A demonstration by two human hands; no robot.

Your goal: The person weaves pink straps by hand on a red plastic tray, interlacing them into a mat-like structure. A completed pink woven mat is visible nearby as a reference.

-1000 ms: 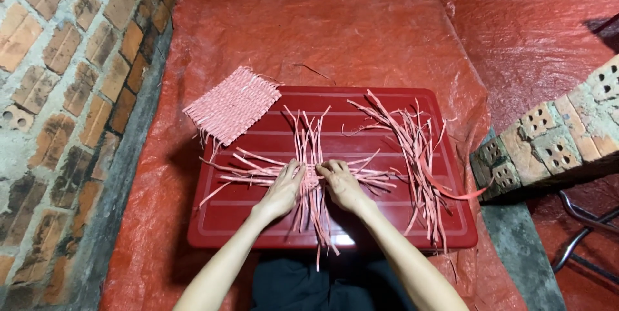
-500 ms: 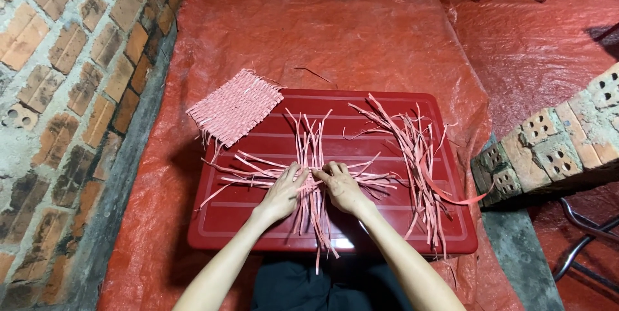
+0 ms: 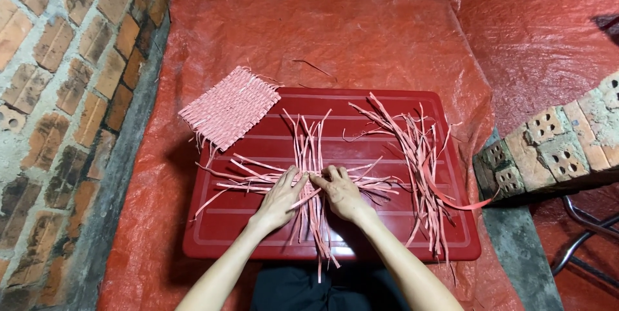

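Both hands rest on a crossing of thin pink strips (image 3: 309,156) laid on a flat red plastic lid (image 3: 258,233). My left hand (image 3: 282,197) presses on the horizontal strips left of the crossing. My right hand (image 3: 340,191) pinches a strip at the centre, fingertips meeting those of the left hand. The vertical strips run under both hands toward me. A finished woven pink square mat (image 3: 230,106) lies at the lid's far left corner. A loose bundle of pink strips (image 3: 422,169) lies on the lid's right side.
A red tarp (image 3: 322,20) covers the ground around the lid. A brick wall (image 3: 58,91) runs along the left. Stacked hollow bricks (image 3: 554,143) stand at the right, with a metal frame leg (image 3: 580,240) below them.
The hands stay at the crossing of strips, with the fingertips shifting slightly together. Nothing else has moved.
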